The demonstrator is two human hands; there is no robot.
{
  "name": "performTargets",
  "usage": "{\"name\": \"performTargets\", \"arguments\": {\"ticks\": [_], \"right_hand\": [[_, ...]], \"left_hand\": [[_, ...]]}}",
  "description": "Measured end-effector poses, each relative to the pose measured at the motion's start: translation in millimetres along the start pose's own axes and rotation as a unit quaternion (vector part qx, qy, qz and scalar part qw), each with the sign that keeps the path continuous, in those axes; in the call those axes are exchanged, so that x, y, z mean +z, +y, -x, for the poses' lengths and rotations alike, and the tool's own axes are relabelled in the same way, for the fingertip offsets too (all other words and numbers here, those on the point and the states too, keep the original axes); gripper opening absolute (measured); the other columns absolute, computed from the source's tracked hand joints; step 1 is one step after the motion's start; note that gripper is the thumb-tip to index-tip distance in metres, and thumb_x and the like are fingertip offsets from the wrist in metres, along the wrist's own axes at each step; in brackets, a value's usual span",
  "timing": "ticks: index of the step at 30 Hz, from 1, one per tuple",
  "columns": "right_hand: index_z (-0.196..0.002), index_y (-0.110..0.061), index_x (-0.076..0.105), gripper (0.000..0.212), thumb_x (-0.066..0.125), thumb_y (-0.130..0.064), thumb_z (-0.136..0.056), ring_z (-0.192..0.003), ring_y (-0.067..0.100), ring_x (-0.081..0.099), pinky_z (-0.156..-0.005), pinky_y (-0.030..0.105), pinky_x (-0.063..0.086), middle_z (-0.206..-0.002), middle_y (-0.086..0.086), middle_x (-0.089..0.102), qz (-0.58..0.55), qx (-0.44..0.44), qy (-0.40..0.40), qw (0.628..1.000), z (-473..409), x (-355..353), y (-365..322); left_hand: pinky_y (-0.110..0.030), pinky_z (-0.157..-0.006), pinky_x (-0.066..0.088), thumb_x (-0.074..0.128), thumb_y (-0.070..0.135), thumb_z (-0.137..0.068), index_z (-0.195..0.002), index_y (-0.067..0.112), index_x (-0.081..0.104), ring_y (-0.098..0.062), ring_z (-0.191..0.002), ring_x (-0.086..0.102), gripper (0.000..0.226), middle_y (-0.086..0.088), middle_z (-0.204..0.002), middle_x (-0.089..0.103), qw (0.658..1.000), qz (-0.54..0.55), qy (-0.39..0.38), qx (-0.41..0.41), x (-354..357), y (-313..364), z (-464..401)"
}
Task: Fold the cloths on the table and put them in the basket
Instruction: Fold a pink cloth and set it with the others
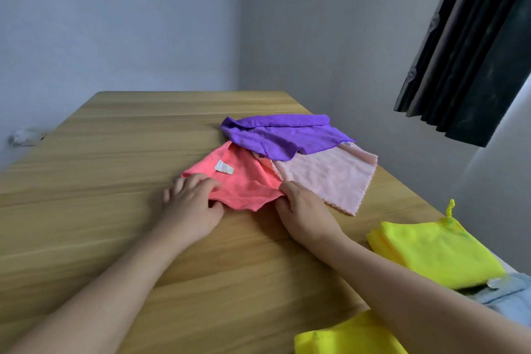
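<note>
Both hands pinch the near edge of a coral-pink cloth on the wooden table, left hand and right hand closed on its corners, just before the purple cloth. Soft, light and limp, it looks best gripped by the corners.

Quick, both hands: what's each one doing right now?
Left hand: closed on the coral cloth, near corner.
Right hand: closed on the same cloth's near edge.

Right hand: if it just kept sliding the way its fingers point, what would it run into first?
The right hand points away and slightly left, with its fingertips on the coral-pink cloth. It would likely push further into that cloth first; the purple cloth lies beyond.
</note>
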State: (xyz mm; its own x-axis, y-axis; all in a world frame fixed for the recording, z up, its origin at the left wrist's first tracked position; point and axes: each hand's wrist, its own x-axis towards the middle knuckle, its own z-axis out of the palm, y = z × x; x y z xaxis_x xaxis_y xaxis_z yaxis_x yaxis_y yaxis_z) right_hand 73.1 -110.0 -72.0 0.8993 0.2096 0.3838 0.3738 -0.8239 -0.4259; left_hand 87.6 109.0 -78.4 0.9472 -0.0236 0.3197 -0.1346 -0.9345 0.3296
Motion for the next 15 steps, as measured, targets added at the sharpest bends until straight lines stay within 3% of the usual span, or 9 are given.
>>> {"name": "performTargets", "arguments": {"ticks": [4,7,10,13,15], "right_hand": [[-0.077,-0.013,0.05,0.024,0.041,-0.032,-0.087,-0.075,0.019,0.051,-0.07,0.04,0.044,-0.077,-0.002,0.053,-0.005,0.017,0.006,1.0,2,-3,-3],[-0.073,-0.015,0.045,0.027,0.053,-0.037,-0.087,-0.068,0.019,0.047,-0.062,0.035,0.039,-0.072,-0.003,0.051,0.01,0.029,0.015,0.999,3,-6,-7],[-0.099,-0.02,0.048,0.034,0.06,-0.047,-0.082,-0.078,0.021,0.058,-0.067,0.034,0.045,-0.086,-0.006,0.063,0.011,0.041,0.013,0.999,6,-9,-13],[-0.118,-0.029,0.045,0.042,0.056,-0.053,-0.085,-0.095,0.026,0.063,-0.075,0.036,0.048,-0.106,-0.003,0.067,0.043,0.029,0.002,0.999,8,-12,-17],[-0.12,-0.028,0.053,0.039,0.048,-0.054,-0.092,-0.1,0.03,0.062,-0.077,0.036,0.045,-0.111,0.001,0.066,0.062,0.025,0.006,0.998,9,-12,-17]], "left_hand": [[-0.039,-0.104,0.027,0.049,0.023,-0.089,-0.117,0.036,0.058,-0.021,-0.126,0.039,0.032,0.012,-0.133,0.05,0.999,0.024,0.006,-0.023,-1,-8,-6],[-0.036,-0.09,0.035,0.045,0.016,-0.092,-0.111,0.029,0.062,-0.027,-0.115,0.05,0.029,0.002,-0.114,0.064,0.997,0.03,0.068,0.017,-3,-3,-5],[-0.035,-0.068,0.041,0.044,0.015,-0.095,-0.108,0.026,0.057,-0.037,-0.089,0.062,0.022,-0.011,-0.09,0.068,0.99,0.073,0.11,0.053,-9,0,-2],[-0.042,-0.065,0.05,0.044,0.026,-0.097,-0.099,0.023,0.051,-0.037,-0.079,0.063,0.008,-0.011,-0.081,0.067,0.986,0.125,0.08,0.082,-4,-1,-2],[-0.036,-0.065,0.047,0.048,0.03,-0.092,-0.099,0.023,0.054,-0.03,-0.081,0.062,0.011,-0.002,-0.081,0.065,0.987,0.102,0.047,0.117,-4,-1,0]]}}
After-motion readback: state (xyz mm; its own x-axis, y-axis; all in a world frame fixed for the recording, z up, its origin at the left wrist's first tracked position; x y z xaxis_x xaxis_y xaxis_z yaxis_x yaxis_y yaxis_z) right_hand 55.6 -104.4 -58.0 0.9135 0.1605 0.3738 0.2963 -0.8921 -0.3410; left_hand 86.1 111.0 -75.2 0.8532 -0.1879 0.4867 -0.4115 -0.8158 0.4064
